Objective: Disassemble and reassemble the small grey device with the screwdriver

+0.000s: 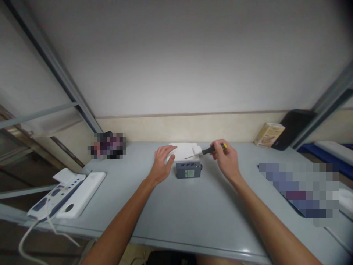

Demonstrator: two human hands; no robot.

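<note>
My right hand grips a screwdriver by its black and yellow handle. The thin shaft points left, its tip over a white sheet-like item. My left hand is open at the left edge of that white item, thumb apart from the fingers; whether it presses on it I cannot tell. Just in front stands a small dark grey box with vent slots on top, a green label on its front and a black knob at its right end. A small white lump lies beside the shaft.
On the left of the grey table lie a white power strip with cables and a flat white device. A yellow box leans near a black case at the back right. Blurred-out items sit at both sides.
</note>
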